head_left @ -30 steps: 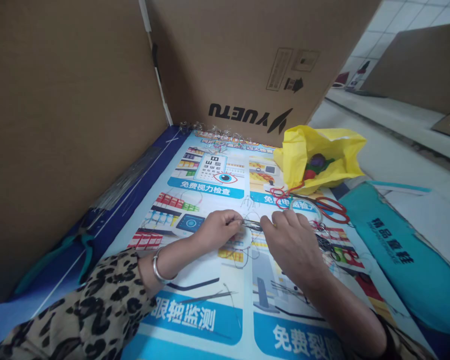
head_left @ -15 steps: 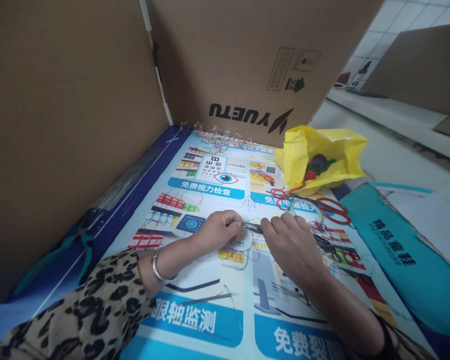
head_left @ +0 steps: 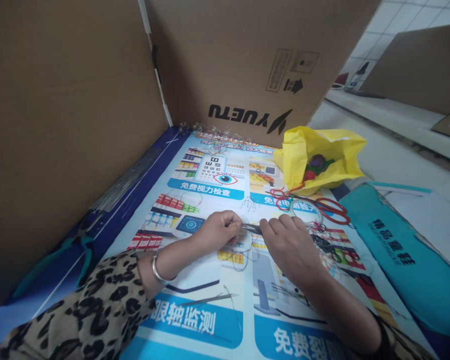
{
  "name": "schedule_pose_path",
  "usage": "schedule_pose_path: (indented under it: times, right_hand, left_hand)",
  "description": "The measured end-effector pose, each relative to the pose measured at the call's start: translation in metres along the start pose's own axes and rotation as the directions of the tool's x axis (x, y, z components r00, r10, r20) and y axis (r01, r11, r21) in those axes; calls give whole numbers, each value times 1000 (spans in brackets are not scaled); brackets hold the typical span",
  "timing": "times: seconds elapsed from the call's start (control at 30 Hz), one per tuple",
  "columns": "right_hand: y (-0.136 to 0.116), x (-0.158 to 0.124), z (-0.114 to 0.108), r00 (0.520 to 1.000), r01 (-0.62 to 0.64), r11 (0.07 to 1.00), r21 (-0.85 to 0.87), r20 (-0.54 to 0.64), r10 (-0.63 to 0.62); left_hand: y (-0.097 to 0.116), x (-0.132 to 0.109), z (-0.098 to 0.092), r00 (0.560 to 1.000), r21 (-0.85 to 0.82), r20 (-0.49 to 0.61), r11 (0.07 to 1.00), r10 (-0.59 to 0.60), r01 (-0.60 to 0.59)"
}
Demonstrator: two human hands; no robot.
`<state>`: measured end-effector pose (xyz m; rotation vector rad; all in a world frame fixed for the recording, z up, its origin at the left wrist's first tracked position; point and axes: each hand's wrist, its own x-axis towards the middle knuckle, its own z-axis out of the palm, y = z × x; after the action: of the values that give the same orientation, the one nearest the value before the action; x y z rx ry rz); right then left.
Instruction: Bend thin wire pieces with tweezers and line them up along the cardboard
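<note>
My right hand (head_left: 290,245) is closed around a pair of pliers (head_left: 252,228), whose dark narrow jaws point left. The jaw tips meet the fingertips of my left hand (head_left: 221,231), which pinch a thin wire (head_left: 243,269). That wire loops down below my fingers over the printed poster; its ends are too fine to follow. The pliers' handles are hidden inside my right hand. Short lengths of straight wire (head_left: 210,299) lie on the poster near my left forearm, and more wires (head_left: 290,291) lie under my right wrist.
A yellow bag (head_left: 296,155) with coloured yarn, red-handled scissors (head_left: 332,210) and a teal packet (head_left: 393,250) are at right. Teal-handled pliers (head_left: 84,245) and a wire bundle (head_left: 123,185) lie left. Cardboard walls (head_left: 225,60) stand behind and left. Small wire pieces (head_left: 213,132) line the back.
The pliers have turned slightly at my left fingertips, and the wire loop below has shifted a little. Both hands stay in nearly the same place.
</note>
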<state>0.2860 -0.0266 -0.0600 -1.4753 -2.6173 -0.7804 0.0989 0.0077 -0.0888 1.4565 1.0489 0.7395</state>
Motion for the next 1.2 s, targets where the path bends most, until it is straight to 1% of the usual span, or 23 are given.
schedule_pose_path:
  times: [0.2,0.57,0.77,0.93,1.2]
  right_hand:
    - [0,0,2,1000,6,1000,25,-19,-6]
    - [0,-1,5,1000,14,999,35,-16,-14]
    - [-1,0,4,1000,-18,998,65,-20,19]
    - [-2,1,6,998,-44,997,70,-33,47]
    - [-1,1,9,998,-38,997,72,-44,41]
  left_hand:
    - [0,-1,0,1000,4,7,1000,4,-4]
    - [-2,0,-1,1000,7,16,1000,1,-1]
    - [-4,1,-1,1000,-32,9,999,5,-5]
    - [-3,2,-1,1000,-107,23,994,-3,6]
    - [0,1,0,1000,-126,14,992,12,-11]
